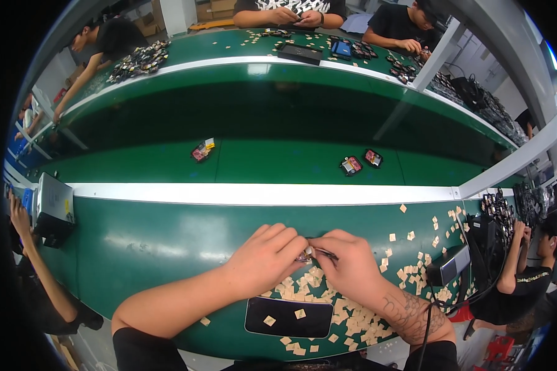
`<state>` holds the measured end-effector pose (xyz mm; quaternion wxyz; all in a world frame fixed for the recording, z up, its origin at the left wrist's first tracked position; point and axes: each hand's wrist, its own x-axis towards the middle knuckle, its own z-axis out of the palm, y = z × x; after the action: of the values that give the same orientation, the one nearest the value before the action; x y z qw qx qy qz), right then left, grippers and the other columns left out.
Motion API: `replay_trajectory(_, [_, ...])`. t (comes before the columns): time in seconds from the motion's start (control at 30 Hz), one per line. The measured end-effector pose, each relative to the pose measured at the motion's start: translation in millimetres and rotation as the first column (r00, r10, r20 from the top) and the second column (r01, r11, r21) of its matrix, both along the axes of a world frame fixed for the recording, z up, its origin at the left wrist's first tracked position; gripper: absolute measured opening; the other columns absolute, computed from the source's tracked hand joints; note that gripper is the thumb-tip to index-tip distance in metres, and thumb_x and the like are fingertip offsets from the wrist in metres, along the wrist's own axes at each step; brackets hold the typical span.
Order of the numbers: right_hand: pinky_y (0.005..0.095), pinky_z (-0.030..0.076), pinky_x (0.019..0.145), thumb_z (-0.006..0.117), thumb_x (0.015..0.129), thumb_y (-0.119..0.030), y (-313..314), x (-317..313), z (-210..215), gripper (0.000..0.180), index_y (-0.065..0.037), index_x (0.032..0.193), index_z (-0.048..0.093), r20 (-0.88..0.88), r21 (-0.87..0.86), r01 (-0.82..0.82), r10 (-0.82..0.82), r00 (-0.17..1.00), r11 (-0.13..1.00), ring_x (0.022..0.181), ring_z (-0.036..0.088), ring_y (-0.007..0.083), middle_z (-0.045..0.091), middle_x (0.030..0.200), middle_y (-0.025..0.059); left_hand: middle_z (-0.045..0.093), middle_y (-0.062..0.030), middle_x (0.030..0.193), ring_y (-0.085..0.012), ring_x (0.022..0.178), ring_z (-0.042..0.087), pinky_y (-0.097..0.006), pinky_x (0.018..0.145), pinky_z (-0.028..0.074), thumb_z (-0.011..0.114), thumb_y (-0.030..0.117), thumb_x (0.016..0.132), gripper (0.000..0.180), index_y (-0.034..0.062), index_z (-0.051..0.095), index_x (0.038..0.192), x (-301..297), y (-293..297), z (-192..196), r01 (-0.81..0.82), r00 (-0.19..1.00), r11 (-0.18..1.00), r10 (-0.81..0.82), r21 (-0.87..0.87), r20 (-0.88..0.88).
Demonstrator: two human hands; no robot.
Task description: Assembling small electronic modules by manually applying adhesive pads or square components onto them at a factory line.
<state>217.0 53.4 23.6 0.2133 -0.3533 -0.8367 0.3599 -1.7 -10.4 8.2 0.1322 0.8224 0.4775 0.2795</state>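
Note:
My left hand [266, 256] and my right hand [349, 263] meet over the green bench, fingertips pinched together on a small shiny part [306, 254]. The right hand also grips thin dark tweezers [325, 253] whose tips touch the part. Under both hands lies a heap of small tan paper squares [346, 315]. A black rectangular tray [289, 318] sits near the bench's front edge with two tan squares on it.
A green conveyor belt [260, 162] beyond a white rail carries three small colourful devices [202, 150], [351, 165], [372, 158]. Other people work at the far bench and at both sides. A grey box [53, 207] stands left; a small stand [450, 264] and cables stand right.

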Motion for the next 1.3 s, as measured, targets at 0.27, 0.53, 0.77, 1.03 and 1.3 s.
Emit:
replay_trajectory(0.27, [0.0410, 0.058, 0.066, 0.074, 0.087, 0.001, -5, -10, 7, 0.013, -0.002, 0.099, 0.077, 0.144, 0.164, 0.006, -0.029, 0.989, 0.987, 0.075, 0.071, 0.0341, 0.070, 0.090, 0.0130, 0.061, -0.0100, 0.101, -0.0324, 0.095, 0.061, -0.044, 0.085, 0.049, 0.086, 0.015, 0.083, 0.036, 0.0055, 0.061, 0.108, 3, -2, 2, -0.017, 1.000, 1.000, 0.017, 0.024, 0.007])
replay_trajectory(0.53, [0.0388, 0.059, 0.068, 0.074, 0.091, 0.000, 0, -10, -8, 0.027, -0.003, 0.118, 0.071, -0.090, 0.137, 0.075, -0.063, 0.994, 0.988, 0.078, 0.073, 0.0304, 0.070, 0.092, 0.0104, 0.061, -0.0095, 0.101, -0.0335, 0.094, 0.062, -0.045, 0.083, 0.048, 0.088, 0.012, 0.079, 0.040, 0.0067, 0.062, 0.108, 2, -9, 2, -0.075, 0.997, 0.997, 0.074, 0.008, 0.024])
replay_trajectory(0.77, [0.0342, 0.062, 0.081, 0.075, 0.097, -0.004, 10, -4, -31, 0.024, 0.000, 0.120, 0.071, -0.364, -0.355, -0.115, -0.024, 0.931, 0.928, 0.094, 0.078, 0.0182, 0.080, 0.101, 0.0156, 0.066, -0.0164, 0.102, -0.0383, 0.088, 0.064, -0.047, 0.079, 0.051, 0.086, 0.003, 0.076, 0.046, 0.0042, 0.062, 0.116, 4, -5, 2, -0.040, 0.986, 0.999, 0.036, 0.025, 0.161])
replay_trajectory(1.03, [0.0435, 0.054, 0.066, 0.074, 0.083, -0.004, 9, -18, -43, 0.014, -0.001, 0.095, 0.070, -0.456, -0.052, 0.029, -0.049, 0.888, 0.998, 0.076, 0.072, 0.0353, 0.073, 0.083, 0.0198, 0.070, -0.0150, 0.110, -0.0204, 0.100, 0.070, -0.036, 0.087, 0.058, 0.071, 0.002, 0.102, 0.022, -0.0007, 0.056, 0.117, -41, 30, -69, 0.003, 0.772, 0.575, 0.519, -0.818, 0.368])
replay_trajectory(1.3, [0.0450, 0.058, 0.067, 0.074, 0.082, -0.009, 18, -19, -59, 0.011, -0.003, 0.091, 0.073, -0.465, -0.098, -0.024, -0.024, 0.885, 0.995, 0.079, 0.077, 0.0354, 0.076, 0.085, 0.0189, 0.068, -0.0093, 0.100, -0.0158, 0.091, 0.068, -0.030, 0.082, 0.057, 0.072, -0.002, 0.100, 0.022, 0.0008, 0.052, 0.109, 1, 7, -31, -0.145, 0.883, 0.864, 0.333, -0.483, 0.331])
